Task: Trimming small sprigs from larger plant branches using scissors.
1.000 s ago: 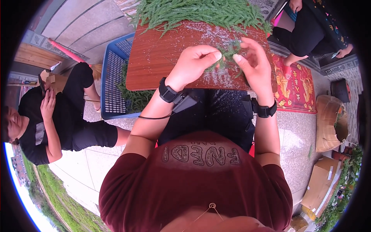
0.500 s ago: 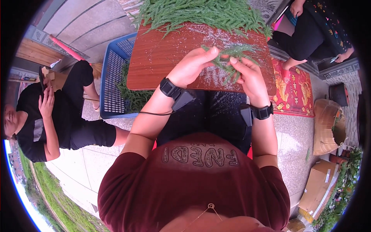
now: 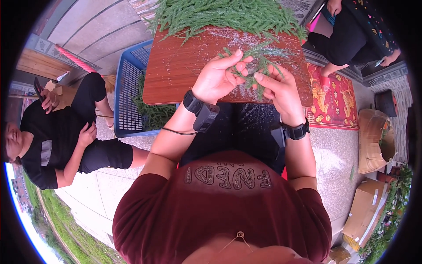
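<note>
Over the near edge of the brown table (image 3: 169, 66), both of my hands work on a feathery green sprig (image 3: 263, 60). My right hand (image 3: 280, 89) pinches its lower stems between thumb and fingers. My left hand (image 3: 216, 78) has its fingers curled around other stems of the sprig, with the thumb raised beside them. The sprig's tips spread away from me above the tabletop. A thick pile of similar green sprigs (image 3: 224, 16) covers the table's far side. White flecks are scattered over the wood around my hands.
A blue plastic basket (image 3: 118, 99) with more greenery stands left of the table. A person in black (image 3: 57, 145) sits at the left holding a phone; another person (image 3: 351, 37) is at the upper right. Cardboard boxes (image 3: 364, 207) and a red patterned mat (image 3: 336, 103) lie right.
My left hand has turned, showing more of its curled fingers, and the sprig has shifted between my hands. The seated person at the left has lowered one hand from the phone.
</note>
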A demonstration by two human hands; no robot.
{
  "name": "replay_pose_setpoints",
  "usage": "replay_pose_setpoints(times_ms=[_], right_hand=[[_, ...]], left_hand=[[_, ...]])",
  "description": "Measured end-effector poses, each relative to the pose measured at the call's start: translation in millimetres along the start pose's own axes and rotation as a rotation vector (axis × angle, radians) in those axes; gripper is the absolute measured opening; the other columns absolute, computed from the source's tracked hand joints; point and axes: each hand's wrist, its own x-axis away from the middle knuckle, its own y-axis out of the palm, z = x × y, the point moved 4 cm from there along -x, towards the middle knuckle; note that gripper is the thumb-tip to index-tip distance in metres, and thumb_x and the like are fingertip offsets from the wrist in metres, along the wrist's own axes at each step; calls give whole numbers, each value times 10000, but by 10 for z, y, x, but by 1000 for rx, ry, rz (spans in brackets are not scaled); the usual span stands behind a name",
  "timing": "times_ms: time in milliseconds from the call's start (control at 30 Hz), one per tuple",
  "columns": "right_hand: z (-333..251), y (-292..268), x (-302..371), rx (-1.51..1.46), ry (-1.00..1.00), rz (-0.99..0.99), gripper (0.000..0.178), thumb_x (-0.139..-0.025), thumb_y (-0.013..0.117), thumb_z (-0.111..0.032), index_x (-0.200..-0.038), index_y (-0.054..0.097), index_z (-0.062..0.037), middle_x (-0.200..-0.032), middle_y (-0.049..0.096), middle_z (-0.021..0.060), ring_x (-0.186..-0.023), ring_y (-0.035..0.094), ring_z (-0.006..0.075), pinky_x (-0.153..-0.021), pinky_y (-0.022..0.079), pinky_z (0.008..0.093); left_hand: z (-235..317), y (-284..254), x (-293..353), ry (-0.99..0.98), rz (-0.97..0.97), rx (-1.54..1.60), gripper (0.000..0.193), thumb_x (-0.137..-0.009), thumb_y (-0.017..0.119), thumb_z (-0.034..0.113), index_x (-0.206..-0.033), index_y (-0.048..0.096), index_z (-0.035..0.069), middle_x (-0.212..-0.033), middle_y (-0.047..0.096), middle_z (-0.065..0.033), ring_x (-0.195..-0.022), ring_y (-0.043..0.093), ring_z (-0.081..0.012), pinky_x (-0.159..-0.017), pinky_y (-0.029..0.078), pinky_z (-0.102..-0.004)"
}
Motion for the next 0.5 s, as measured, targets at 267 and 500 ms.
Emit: replay_pose_setpoints(times_ms=[267, 500], right_hand=[[22, -20, -9, -116, -22, 166, 136, -878, 677, -93, -974, 602, -31, -780, 587, -12, -555, 448, 41, -486, 293, 183], [7, 56, 55, -109, -84, 131, 118, -882, 676, -101, -945, 601, -35, -755, 566, -26, -547, 437, 35, -478, 289, 191]], left_hand=[[38, 67, 59, -116, 88, -264, 170, -926, 637, 243, -850, 637, 91, -784, 632, -36, -858, 608, -123, -662, 458, -297], [56, 130, 133, -104, 112, -373, 198, -906, 667, 248, -972, 637, 64, -773, 628, -5, -676, 576, -103, -547, 405, -205]])
